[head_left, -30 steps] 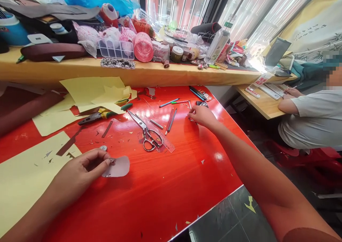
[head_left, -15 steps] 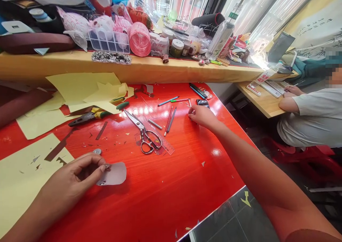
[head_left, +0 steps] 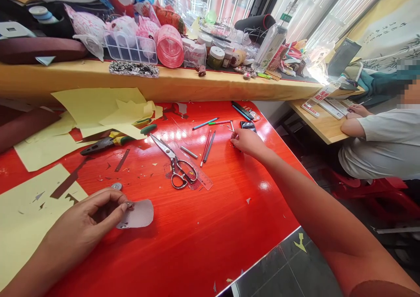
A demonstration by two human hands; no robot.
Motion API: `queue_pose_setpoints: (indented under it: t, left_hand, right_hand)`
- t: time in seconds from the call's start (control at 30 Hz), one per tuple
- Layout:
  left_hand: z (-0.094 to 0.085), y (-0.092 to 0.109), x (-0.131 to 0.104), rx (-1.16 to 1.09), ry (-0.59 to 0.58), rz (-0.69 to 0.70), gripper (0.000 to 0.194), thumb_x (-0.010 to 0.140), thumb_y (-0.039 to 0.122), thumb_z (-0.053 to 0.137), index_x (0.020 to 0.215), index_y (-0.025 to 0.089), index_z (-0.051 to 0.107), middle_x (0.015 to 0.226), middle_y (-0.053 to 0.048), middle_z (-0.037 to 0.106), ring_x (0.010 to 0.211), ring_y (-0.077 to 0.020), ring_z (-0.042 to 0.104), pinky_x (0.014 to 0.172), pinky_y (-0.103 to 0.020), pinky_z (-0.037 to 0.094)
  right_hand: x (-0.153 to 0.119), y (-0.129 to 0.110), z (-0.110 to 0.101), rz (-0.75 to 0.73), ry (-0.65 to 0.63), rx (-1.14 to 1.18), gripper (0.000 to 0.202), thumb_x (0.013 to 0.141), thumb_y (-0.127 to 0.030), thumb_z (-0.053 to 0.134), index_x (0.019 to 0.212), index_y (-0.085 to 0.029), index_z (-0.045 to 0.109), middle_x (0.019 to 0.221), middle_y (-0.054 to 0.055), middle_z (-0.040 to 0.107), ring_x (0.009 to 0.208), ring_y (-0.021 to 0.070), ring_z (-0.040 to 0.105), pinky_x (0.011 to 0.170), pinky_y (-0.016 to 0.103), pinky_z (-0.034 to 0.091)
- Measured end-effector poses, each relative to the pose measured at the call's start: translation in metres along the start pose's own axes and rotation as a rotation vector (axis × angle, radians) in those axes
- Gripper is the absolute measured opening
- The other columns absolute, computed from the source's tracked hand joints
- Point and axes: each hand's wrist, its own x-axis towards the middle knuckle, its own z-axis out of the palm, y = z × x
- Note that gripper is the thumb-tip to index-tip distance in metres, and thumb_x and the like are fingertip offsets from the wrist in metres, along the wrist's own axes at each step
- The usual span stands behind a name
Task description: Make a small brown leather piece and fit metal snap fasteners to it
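Between the thumb and forefinger of my left hand (head_left: 98, 214) is a pale, rounded piece of material (head_left: 139, 214), held just above the red table. Small dark bits show at its pinched edge. A round metal disc (head_left: 117, 186) lies just behind these fingers. My right hand (head_left: 244, 140) reaches to the far right of the table, fingertips closed together at the surface; what they hold, if anything, is hidden. A small dark box (head_left: 248, 126) sits right behind it. Scissors (head_left: 173, 162) lie partly open across a clear red ruler (head_left: 204, 179), between my hands.
Pencils (head_left: 209, 147), a grey stick (head_left: 189, 152) and pliers (head_left: 101, 145) lie on the table (head_left: 183, 253). Yellow paper sheets (head_left: 98, 104) cover its left side. Jars and bags crowd the shelf (head_left: 197, 85) behind. At right, a person (head_left: 377, 135) sits at another desk.
The camera view has turned very slightly, so the scene sits a little further left. Both hands keep nearly the same poses and places.
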Motion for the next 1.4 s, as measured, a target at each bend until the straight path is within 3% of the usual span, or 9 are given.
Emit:
queue_pose_setpoints:
  t: [0.2, 0.47, 0.9, 1.13, 1.4]
  left_hand:
    - [-0.002, 0.001, 0.001, 0.057, -0.021, -0.068, 0.052, 0.072, 0.076, 0.051, 0.071, 0.026, 0.067, 0.082, -0.004, 0.071, 0.074, -0.0229, 0.066, 0.059, -0.026, 0.051]
    - [0.000, -0.002, 0.001, 0.044, -0.023, -0.019, 0.048, 0.075, 0.073, 0.052, 0.071, 0.027, 0.067, 0.080, -0.006, 0.071, 0.072, -0.0240, 0.067, 0.057, -0.028, 0.052]
    - [-0.001, -0.006, 0.001, 0.023, -0.013, -0.014, 0.052, 0.074, 0.075, 0.056, 0.073, 0.024, 0.067, 0.083, -0.007, 0.072, 0.074, -0.0232, 0.067, 0.054, -0.025, 0.050]
    - [-0.002, -0.026, 0.002, 0.041, -0.093, 0.026, 0.047, 0.084, 0.071, 0.057, 0.085, 0.025, 0.068, 0.091, -0.005, 0.073, 0.082, -0.0221, 0.068, 0.063, -0.024, 0.052]
    - [0.001, -0.021, 0.001, 0.095, -0.025, -0.007, 0.054, 0.078, 0.077, 0.053, 0.080, 0.025, 0.068, 0.089, -0.005, 0.071, 0.078, -0.0220, 0.066, 0.058, -0.024, 0.049]
  right_hand:
    - [-0.002, -0.003, -0.003, 0.011, -0.019, 0.007, 0.010, 0.091, -0.025, 0.066, 0.096, -0.021, 0.073, 0.093, 0.009, 0.079, 0.080, 0.0229, 0.070, 0.062, 0.028, 0.042]
    - [-0.003, -0.004, -0.002, 0.016, -0.005, -0.001, 0.012, 0.094, -0.032, 0.068, 0.099, -0.021, 0.072, 0.100, 0.009, 0.079, 0.083, 0.0225, 0.070, 0.065, 0.027, 0.042]
    - [-0.004, -0.003, -0.001, -0.003, 0.004, -0.039, 0.013, 0.093, -0.027, 0.065, 0.098, -0.020, 0.074, 0.100, 0.012, 0.079, 0.088, 0.0259, 0.071, 0.066, 0.029, 0.042]
    - [-0.007, 0.005, -0.003, -0.015, -0.013, 0.049, 0.011, 0.094, -0.028, 0.065, 0.095, -0.021, 0.073, 0.092, 0.006, 0.079, 0.079, 0.0198, 0.070, 0.060, 0.027, 0.040]
    - [-0.010, 0.010, -0.007, -0.016, -0.014, 0.070, 0.012, 0.091, -0.021, 0.067, 0.101, -0.021, 0.074, 0.096, 0.006, 0.080, 0.079, 0.0191, 0.070, 0.064, 0.026, 0.041]
